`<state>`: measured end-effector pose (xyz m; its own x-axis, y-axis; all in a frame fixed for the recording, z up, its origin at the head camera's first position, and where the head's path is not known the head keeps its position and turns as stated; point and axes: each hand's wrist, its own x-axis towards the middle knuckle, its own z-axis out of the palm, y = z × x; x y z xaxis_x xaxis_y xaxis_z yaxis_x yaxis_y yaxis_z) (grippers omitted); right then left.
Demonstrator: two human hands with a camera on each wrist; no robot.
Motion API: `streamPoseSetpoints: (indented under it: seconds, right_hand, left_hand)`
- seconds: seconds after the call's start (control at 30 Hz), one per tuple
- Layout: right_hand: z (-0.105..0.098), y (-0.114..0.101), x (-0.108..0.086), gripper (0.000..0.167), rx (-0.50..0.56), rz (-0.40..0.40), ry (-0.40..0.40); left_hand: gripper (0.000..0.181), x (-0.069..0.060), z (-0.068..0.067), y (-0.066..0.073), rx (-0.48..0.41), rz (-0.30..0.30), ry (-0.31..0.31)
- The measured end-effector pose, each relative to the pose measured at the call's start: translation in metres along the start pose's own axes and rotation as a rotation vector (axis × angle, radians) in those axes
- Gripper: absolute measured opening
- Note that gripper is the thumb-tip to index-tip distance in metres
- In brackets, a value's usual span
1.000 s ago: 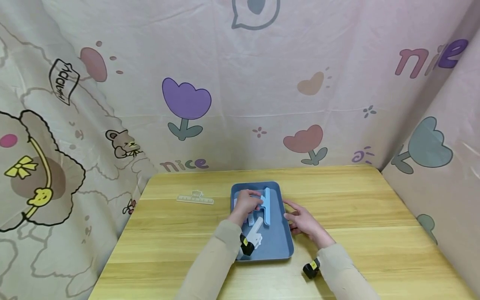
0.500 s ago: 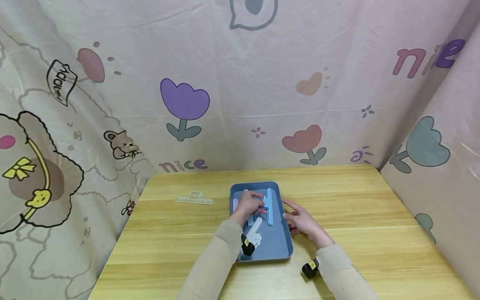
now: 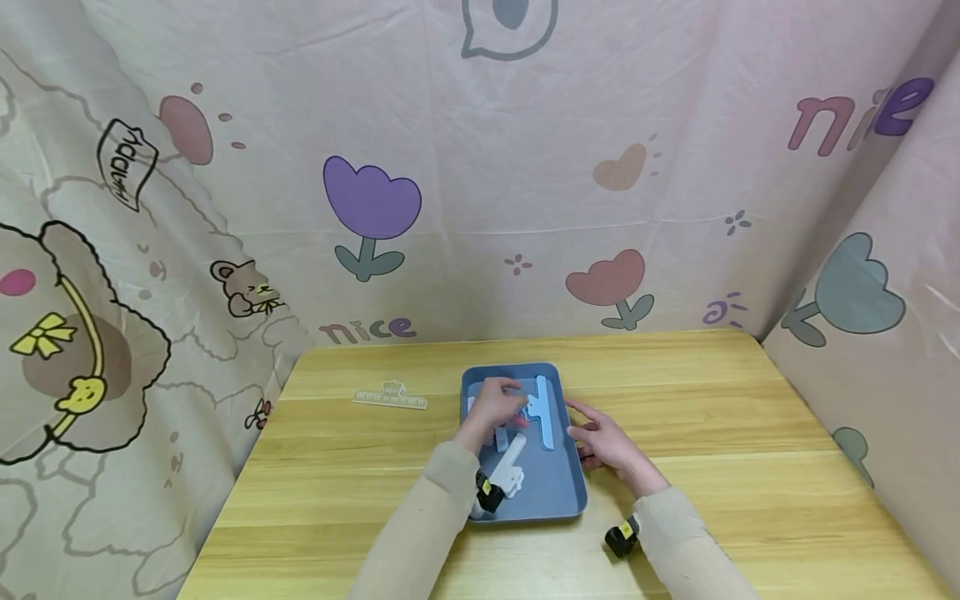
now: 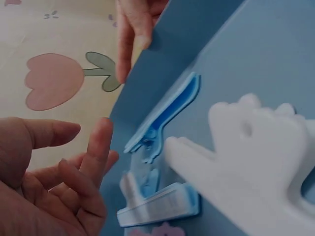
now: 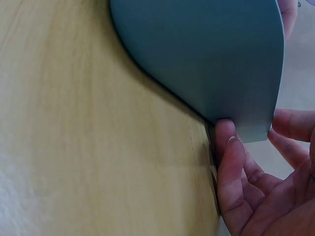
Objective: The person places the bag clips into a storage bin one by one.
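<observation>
My left hand point(image 3: 498, 407) hovers over the blue-grey tray point(image 3: 551, 503), its fingers loosely bent with nothing between them in the left wrist view. Just right of its fingertips lies a light blue long-jawed clip point(image 3: 545, 417), along the tray's right wall. A white clip point(image 4: 261, 157) lies slanted nearer the front, partly behind the wrist camera in the head view. Another light blue and white clip point(image 4: 160, 206) lies under my left hand, with a purple edge point(image 4: 168, 230) beside it. My right hand point(image 3: 609, 440) touches the tray's right side with spread fingers, at its rim and outer wall.
A pale clip with a dark piano-key pattern point(image 3: 390, 398) lies on the wooden table point(image 3: 315, 467), left of the tray. Printed curtains point(image 3: 495, 208) stand behind and on both sides. Black wrist cameras point(image 3: 621, 538) sit at both sleeves.
The light blue clip has shifted right toward the tray's wall and turned slightly. My left hand has let go of it and drawn back a little left. My right hand stays put.
</observation>
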<state>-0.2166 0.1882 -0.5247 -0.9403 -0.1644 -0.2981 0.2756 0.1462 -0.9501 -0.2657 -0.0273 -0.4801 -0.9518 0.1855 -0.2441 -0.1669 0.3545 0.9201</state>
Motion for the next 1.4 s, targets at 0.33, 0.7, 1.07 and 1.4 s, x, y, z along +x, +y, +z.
streamPoseSetpoints:
  seconds: [0.33,0.7,1.07,1.4]
  right_hand:
    - [0.002,0.001,0.000,0.058,0.020,0.005,-0.002]
    - [0.001,0.001,0.000,0.058,0.017,-0.001,-0.002]
    - [0.001,-0.001,-0.001,0.058,0.015,0.007,-0.004]
    - [0.000,0.000,0.000,0.058,0.001,-0.009,-0.014]
  left_hand:
    - [0.037,-0.006,-0.024,-0.001,0.013,0.196,-0.013]
    - [0.035,-0.016,-0.063,-0.009,-0.015,0.158,0.149]
    - [0.031,-0.016,-0.118,-0.047,-0.064,0.142,0.298]
    - [0.044,-0.018,-0.153,-0.068,-0.105,0.079,0.346]
